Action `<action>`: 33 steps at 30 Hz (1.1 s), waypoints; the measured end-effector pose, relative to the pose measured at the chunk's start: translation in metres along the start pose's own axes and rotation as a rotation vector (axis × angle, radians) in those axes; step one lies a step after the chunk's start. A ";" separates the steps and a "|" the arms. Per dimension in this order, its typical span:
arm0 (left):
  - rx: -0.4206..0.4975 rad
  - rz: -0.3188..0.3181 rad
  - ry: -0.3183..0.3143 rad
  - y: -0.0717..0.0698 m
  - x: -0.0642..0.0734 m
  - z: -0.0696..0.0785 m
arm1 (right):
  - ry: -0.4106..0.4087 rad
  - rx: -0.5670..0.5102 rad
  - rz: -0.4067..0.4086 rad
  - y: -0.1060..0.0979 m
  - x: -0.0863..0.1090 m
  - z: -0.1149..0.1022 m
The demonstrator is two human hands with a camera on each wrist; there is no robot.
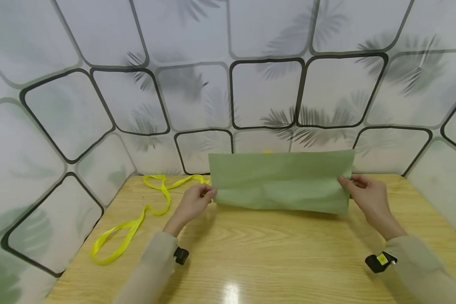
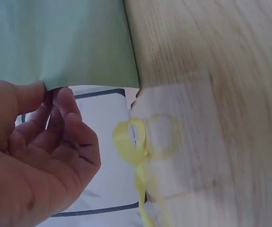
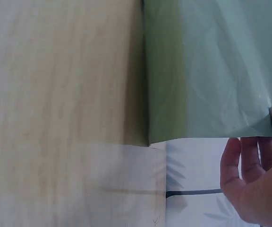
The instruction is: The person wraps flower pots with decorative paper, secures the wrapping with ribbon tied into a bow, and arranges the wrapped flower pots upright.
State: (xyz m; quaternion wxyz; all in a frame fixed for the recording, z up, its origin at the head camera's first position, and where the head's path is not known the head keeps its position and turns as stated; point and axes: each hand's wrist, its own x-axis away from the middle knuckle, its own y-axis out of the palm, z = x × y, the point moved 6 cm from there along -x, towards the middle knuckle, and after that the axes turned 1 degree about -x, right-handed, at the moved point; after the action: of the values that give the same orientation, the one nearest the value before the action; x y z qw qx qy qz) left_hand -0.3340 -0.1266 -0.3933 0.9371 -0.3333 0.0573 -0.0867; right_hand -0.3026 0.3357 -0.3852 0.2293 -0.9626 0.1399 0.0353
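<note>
Sheet, green, likely paper — left hand and right hand pinch opposite ends; yellow ribbon on wooden table, left.

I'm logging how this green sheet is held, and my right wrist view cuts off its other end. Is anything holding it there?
Observer: Yes, the left grip pinches the green sheet by its left edge.
Operator: Is anything lying on that side?
Observer: A yellow ribbon lies in loose loops on the table.
Operator: Does it reach the sheet?
Observer: In the head view it runs up to the sheet's left edge; whether it continues behind is hidden.
</note>
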 end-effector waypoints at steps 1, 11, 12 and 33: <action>0.013 0.004 -0.006 0.001 -0.002 -0.001 | 0.003 0.015 0.035 0.000 -0.002 0.000; 0.094 0.069 -0.081 0.011 -0.009 -0.007 | -0.463 0.034 0.626 0.020 0.028 -0.052; 0.090 0.077 -0.086 0.012 -0.009 -0.008 | -0.583 0.052 0.646 0.026 0.035 -0.062; 0.110 0.073 -0.095 0.015 -0.009 -0.007 | -0.706 0.457 0.184 0.090 -0.032 -0.148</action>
State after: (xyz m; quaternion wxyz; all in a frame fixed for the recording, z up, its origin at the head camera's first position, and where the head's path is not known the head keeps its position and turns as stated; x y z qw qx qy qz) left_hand -0.3424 -0.1181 -0.4079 0.9581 -0.2828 0.0201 -0.0397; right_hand -0.3580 0.1999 -0.2876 0.4663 -0.7995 0.1423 0.3509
